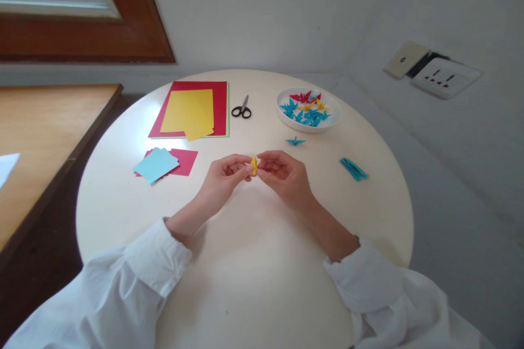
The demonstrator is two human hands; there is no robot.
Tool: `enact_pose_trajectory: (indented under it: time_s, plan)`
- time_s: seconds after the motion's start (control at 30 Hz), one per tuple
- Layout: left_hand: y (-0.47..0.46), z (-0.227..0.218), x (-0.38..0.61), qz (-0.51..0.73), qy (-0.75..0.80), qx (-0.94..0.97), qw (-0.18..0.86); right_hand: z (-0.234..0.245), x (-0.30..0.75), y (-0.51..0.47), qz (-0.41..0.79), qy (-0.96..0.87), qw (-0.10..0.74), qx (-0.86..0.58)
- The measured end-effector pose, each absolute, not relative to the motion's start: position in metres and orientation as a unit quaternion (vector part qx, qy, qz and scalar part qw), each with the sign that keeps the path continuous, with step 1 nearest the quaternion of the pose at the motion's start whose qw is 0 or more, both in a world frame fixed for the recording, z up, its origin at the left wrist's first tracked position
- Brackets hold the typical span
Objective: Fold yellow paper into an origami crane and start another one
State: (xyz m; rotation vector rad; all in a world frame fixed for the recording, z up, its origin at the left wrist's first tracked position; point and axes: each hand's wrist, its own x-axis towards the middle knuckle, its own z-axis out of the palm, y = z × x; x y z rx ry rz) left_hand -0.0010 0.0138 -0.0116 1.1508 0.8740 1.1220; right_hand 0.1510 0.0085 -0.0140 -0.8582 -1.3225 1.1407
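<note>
A small folded piece of yellow paper [254, 166] is pinched between both my hands above the middle of the round table. My left hand [226, 177] grips its left side with thumb and fingers. On the other side, the thumb and fingers of my right hand [287, 175] close on its right edge. Just beyond my right hand lies a blue paper crane [295, 141]. The fold's finer shape is too small to make out.
A white dish [336, 120] holds several paper cranes. Scissors [242, 109] lie left of it, beside large yellow [190, 112] and red sheets [221, 109]. Light-blue paper squares [156, 165] lie on pink ones at left. Blue folded strips [354, 169] are at right on the white table [245, 283].
</note>
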Motion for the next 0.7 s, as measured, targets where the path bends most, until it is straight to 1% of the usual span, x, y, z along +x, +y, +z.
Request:
enact_pose_trajectory:
  time_s: [0.17, 0.37, 0.57, 0.7]
  plan:
    - [0.014, -0.01, -0.002, 0.487, 0.377, 0.507, 0.603, -0.012, 0.152, 0.008, 0.472, -0.573, 0.551, -0.382]
    - [0.013, -0.004, -0.001, 0.469, 0.391, 0.542, 0.577, -0.012, 0.154, 0.009, 0.493, -0.566, 0.54, -0.38]
    - [0.013, 0.006, -0.004, 0.424, 0.391, 0.587, 0.568, -0.011, 0.161, 0.013, 0.545, -0.58, 0.483, -0.365]
    - [0.015, 0.006, -0.007, 0.403, 0.385, 0.608, 0.565, -0.01, 0.163, 0.014, 0.549, -0.593, 0.462, -0.365]
